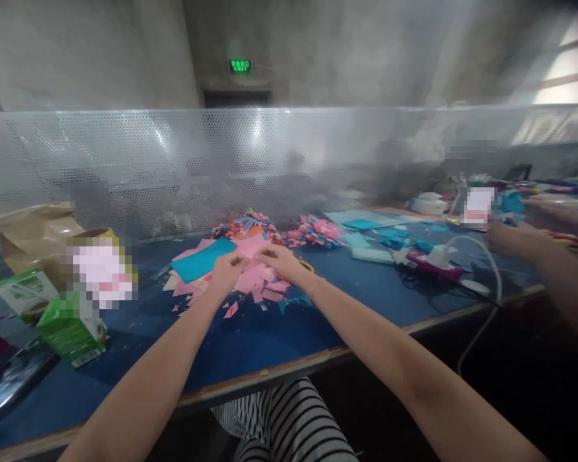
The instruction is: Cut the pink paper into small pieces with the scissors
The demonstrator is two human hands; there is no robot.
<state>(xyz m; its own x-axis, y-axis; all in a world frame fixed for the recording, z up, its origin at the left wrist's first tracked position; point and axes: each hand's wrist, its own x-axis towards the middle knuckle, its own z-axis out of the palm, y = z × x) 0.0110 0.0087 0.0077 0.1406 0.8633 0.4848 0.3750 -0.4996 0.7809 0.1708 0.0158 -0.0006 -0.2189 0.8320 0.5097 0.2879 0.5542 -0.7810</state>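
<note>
My left hand (228,269) and my right hand (280,260) are close together over a heap of pink paper pieces (264,287). Both have their fingers pinched on pink paper (252,248); its outline merges with the heap below. Just left of my left hand, a blue sheet (200,259) lies on the pile. Small paper scraps (231,310) are scattered in front. Behind my hands sit multicoloured paper clusters (250,224) and a pink one (319,231). Part of a yellow ring (307,265) shows beside my right hand.
Green boxes (72,330), a paper bag (36,240) and a tray (17,378) stand left on the blue table (144,359). A purple power strip (428,264) with a white cable (498,276) lies right. Another person's arms (534,247) reach in at far right.
</note>
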